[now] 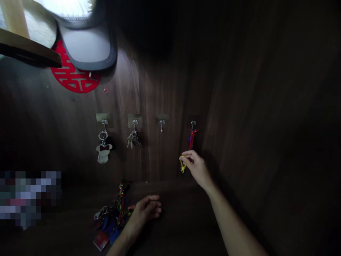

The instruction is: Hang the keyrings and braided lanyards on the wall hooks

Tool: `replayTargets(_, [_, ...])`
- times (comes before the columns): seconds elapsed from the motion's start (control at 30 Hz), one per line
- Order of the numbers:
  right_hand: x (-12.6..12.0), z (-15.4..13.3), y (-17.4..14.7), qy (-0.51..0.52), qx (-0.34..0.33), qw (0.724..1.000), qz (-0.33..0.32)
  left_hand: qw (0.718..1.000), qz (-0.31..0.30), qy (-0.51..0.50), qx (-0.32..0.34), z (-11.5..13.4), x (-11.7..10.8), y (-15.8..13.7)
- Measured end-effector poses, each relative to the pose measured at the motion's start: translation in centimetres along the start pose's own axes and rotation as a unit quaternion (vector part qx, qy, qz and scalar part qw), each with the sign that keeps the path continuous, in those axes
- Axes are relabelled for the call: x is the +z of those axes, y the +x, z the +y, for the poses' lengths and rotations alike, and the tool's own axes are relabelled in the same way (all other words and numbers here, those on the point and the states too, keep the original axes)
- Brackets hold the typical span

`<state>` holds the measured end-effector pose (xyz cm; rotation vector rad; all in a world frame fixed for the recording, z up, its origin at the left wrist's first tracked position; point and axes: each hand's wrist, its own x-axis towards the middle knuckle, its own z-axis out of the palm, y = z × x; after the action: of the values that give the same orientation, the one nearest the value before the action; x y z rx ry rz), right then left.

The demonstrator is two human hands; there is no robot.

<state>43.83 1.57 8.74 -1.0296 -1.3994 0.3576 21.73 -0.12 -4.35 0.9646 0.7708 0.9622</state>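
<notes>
My right hand [195,167] pinches a yellow cord loop [183,164] between thumb and fingertips. Something small and dark hangs from the loop, too dim to name. Just above that hand, a red cord [192,138] with a bit of blue hangs on the rightmost wall hook [193,123]. My left hand [146,208] hovers with loosely bent fingers and nothing visible in them. Beside and partly behind it lies a pile of keychains [108,224], with blue tags, metal clasps, coloured cords and a red square piece [101,240].
On the dark wood panel, a bare hook [162,123] sits between the red cord and a bunch of keys [134,138]. Farther left hangs a mouse-head keychain [103,151]. Above are a grey cap [87,46] and a round red cut-out [77,80]. A pixelated patch covers the lower left.
</notes>
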Motion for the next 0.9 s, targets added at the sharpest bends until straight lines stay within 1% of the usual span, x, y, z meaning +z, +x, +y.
replayTargets(0.1, [-1.2,-0.4,2.1,-0.021,-0.034,0.999,0.021,1.0,-0.01,0.018,0.001,0.0,0.1,0.1])
replayTargets(0.2, [-2.0,-1.0,4.2,-0.011,-0.046,0.998,0.051,1.0,-0.008,0.029,0.001,0.0,0.1,0.0])
replayTargets(0.37, [-2.6,-1.9,7.5,-0.011,-0.066,0.992,0.111,0.999,-0.019,0.027,0.001,0.0,0.0,0.1])
replayTargets(0.57, [-3.3,-1.9,10.0,-0.021,-0.094,0.985,0.146,1.0,-0.018,0.024,0.003,0.1,0.1,0.1])
replayTargets(0.63, [-3.4,-1.6,10.3,-0.016,-0.083,0.984,0.157,1.0,-0.019,0.025,0.005,0.1,0.1,0.1])
replayTargets(0.77, [-3.5,-1.0,10.3,-0.008,-0.037,0.984,0.173,1.0,-0.016,0.026,0.003,0.1,0.2,0.1])
replayTargets(0.9, [-3.4,-0.4,9.9,-0.007,-0.02,0.984,0.175,0.999,-0.019,0.027,0.005,0.3,0.3,-0.1])
